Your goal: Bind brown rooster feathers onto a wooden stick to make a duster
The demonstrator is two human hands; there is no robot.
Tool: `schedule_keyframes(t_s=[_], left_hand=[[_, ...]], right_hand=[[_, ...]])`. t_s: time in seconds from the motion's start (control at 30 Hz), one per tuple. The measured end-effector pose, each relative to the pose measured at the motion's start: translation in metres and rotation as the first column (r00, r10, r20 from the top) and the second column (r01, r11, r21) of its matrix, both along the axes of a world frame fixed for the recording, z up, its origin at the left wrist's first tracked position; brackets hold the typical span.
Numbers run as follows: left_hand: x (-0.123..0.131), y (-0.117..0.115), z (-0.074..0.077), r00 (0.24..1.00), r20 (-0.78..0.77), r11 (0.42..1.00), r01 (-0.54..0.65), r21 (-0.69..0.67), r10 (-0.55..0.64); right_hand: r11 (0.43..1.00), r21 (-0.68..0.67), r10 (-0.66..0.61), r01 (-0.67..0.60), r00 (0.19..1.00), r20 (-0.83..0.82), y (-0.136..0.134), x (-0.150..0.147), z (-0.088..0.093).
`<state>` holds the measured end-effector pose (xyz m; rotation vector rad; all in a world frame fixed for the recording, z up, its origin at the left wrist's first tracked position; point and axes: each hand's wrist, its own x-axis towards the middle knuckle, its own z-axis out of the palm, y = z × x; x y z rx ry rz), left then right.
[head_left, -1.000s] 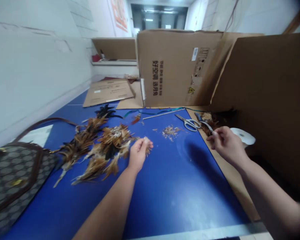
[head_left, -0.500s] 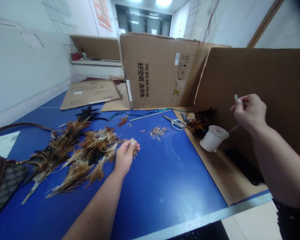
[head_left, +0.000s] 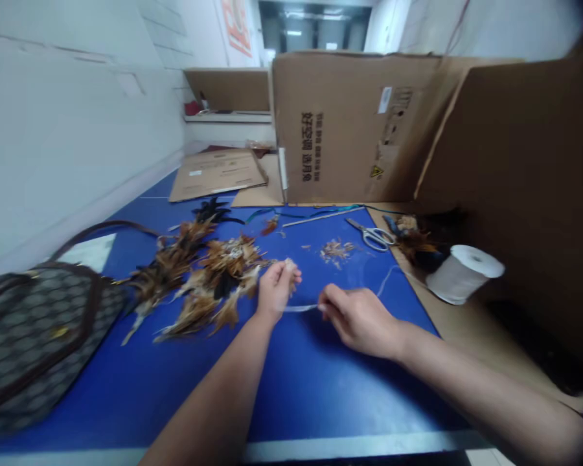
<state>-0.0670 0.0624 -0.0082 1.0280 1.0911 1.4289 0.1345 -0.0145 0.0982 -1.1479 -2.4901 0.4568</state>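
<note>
My left hand (head_left: pixel 274 291) is closed around a small bunch of feathers (head_left: pixel 287 266), just right of a pile of brown and black feathers (head_left: pixel 204 278) on the blue table (head_left: pixel 320 382). My right hand (head_left: pixel 357 318) pinches the end of a white thread (head_left: pixel 386 282) close to my left hand. The thread runs back to a white spool (head_left: pixel 461 273) standing on the cardboard at the right.
Scissors (head_left: pixel 375 235) lie at the table's far right beside feather scraps (head_left: pixel 337 249) and more feathers (head_left: pixel 415 241). A patterned handbag (head_left: pixel 39 330) sits at the left. Large cardboard boxes (head_left: pixel 350 123) wall the back and right. A thin stick (head_left: pixel 320 217) lies near the back.
My right hand came down from up at the right, drawing the thread across to my left hand. The left hand stayed on its feather bunch.
</note>
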Motion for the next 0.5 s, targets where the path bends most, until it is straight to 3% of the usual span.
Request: schedule_keyframes(t_s=[0.1,0.17,0.37,0.5], left_hand=[[0.001,-0.001,0.009,1.0,0.001,0.999,-0.029,0.035,0.029],[0.002,-0.004,0.016,0.998,-0.021,0.996,-0.061,0.066,0.062],[0.015,-0.03,0.038,0.975,-0.18,0.97,-0.085,0.229,0.128],[0.033,-0.049,0.04,0.949,-0.313,0.967,0.107,0.232,-0.03]], right_hand=[[0.989,-0.018,-0.145,0.145,0.989,0.021,-0.001,0.001,-0.039],[0.971,0.01,-0.24,0.24,0.971,-0.003,0.006,0.007,-0.054],[0.928,0.069,-0.362,0.367,0.929,-0.076,0.009,0.023,-0.067],[0.943,0.103,-0.309,0.316,0.948,-0.075,0.003,0.024,-0.072]])
